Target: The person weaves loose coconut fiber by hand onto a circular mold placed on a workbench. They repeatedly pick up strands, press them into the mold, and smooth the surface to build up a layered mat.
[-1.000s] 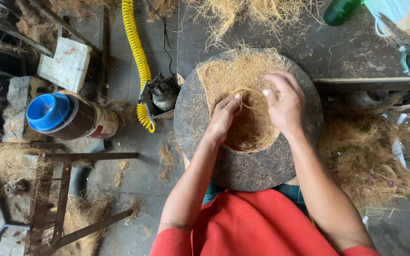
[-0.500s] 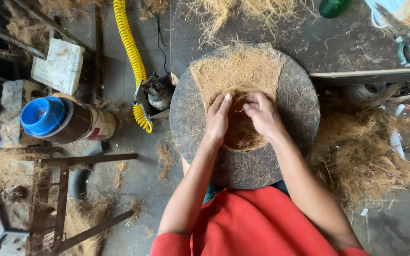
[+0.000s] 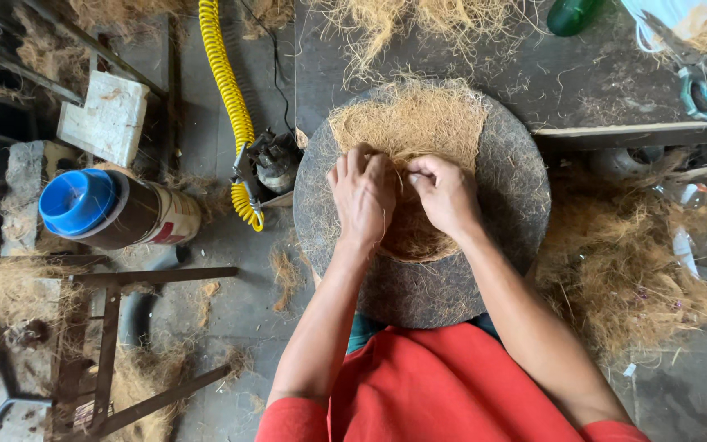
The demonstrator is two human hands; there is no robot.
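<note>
Left hand: my left hand (image 3: 363, 196) lies knuckles up on the coir fibre (image 3: 409, 135), fingers curled narrow and pressing into the mat. I cannot tell whether they pinch any strands.

Right hand: my right hand (image 3: 445, 195) is bunched beside it, fingertips tucked down into the same patch, holding a pinch of fibre as far as I can see.

Fibre: it sits on the upper half of the round disc (image 3: 484, 270), dipping into the hollow at the middle under my hands.

What changed: a second ago my hands were spread apart around the hollow; now they have closed in until the thumbs nearly touch (the fibre between them looks more packed).

What that means: I judge the loose layer is being gathered and pressed toward the centre, so the shaping is well under way but the far edge still lies fluffy.

Around me: a yellow coiled hose (image 3: 227, 98) hangs to the left of the disc, a blue-lidded container (image 3: 100, 209) lies farther left, and scissors (image 3: 705, 86) rest on the bench at upper right.
</note>
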